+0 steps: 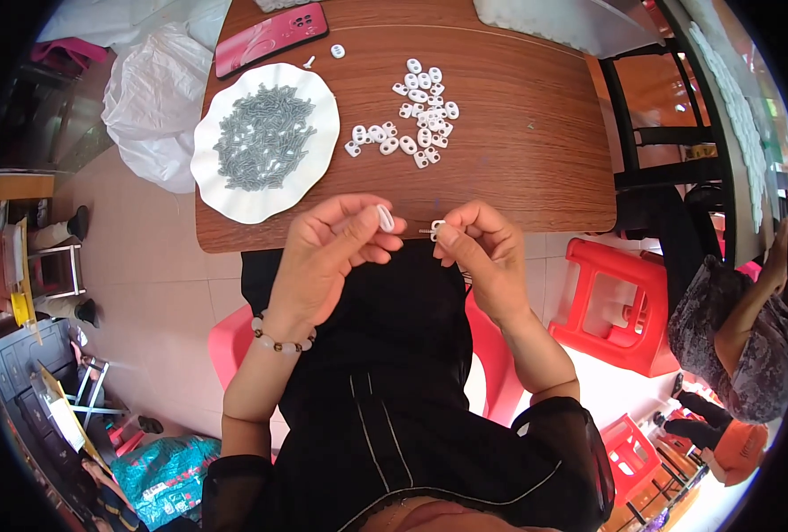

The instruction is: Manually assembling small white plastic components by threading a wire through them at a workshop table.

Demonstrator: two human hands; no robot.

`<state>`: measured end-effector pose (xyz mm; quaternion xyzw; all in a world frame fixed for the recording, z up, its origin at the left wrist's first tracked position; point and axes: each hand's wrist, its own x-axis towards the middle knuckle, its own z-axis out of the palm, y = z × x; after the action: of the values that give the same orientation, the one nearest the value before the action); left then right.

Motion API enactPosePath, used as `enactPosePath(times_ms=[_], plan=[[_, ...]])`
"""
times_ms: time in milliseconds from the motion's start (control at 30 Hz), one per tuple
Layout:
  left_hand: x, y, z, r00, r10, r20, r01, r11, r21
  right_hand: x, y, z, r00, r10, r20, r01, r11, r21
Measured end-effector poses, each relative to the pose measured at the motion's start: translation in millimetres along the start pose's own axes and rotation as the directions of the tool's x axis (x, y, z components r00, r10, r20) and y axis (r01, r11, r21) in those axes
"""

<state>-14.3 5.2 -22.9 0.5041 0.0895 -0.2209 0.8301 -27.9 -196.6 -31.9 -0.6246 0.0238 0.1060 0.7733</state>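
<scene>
Over the table's near edge, my left hand (332, 248) pinches a white oval plastic piece (385, 218) between thumb and fingers. Just to its right, my right hand (482, 248) grips a small white plastic piece (436, 227); a thin metal spring (424, 231) appears to stick out of it toward the left hand. The two held pieces are apart. Beyond them lies a loose group of white two-hole plastic pieces (419, 96), some oval and some squarish. At the left stands a white wavy-rimmed plate (206, 168) heaped with small metal springs (265, 137).
The brown wooden table (527, 133) carries a pink phone (271, 40) at the far left, near a lone oval piece (338, 51). A white plastic bag (159, 102) hangs off the left side. Red stools (620, 306) and a seated person (740, 328) are to the right.
</scene>
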Motion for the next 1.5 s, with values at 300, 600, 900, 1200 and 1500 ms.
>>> enactPosePath(times_ms=[300,600,900,1200,1500], plan=[[-12.6,-21.7,-2.4,1.0,-0.015,0.006,0.015,0.999,-0.036,-3.6,4.5,2.5,0.997,-0.029,0.066,0.025,0.997,0.067],[-15.3,-25.4,-2.3,1.0,0.016,-0.025,-0.017,1.0,-0.025,-4.7,8.3,5.2,0.993,0.005,0.117,-0.018,0.994,0.108],[-13.3,-30.1,-4.5,1.0,-0.004,-0.002,0.004,0.997,-0.08,-3.2,10.9,5.5,0.996,0.014,0.09,-0.022,0.996,0.092],[-16.1,-34.4,-6.3,0.998,-0.054,0.027,0.054,0.998,-0.013,-4.5,9.7,5.2,0.995,-0.017,0.101,0.008,0.996,0.087],[-24.9,-26.1,3.0,0.994,-0.111,-0.009,0.109,0.984,-0.142,-9.9,-3.0,16.8,0.994,-0.037,0.103,0.032,0.998,0.055]])
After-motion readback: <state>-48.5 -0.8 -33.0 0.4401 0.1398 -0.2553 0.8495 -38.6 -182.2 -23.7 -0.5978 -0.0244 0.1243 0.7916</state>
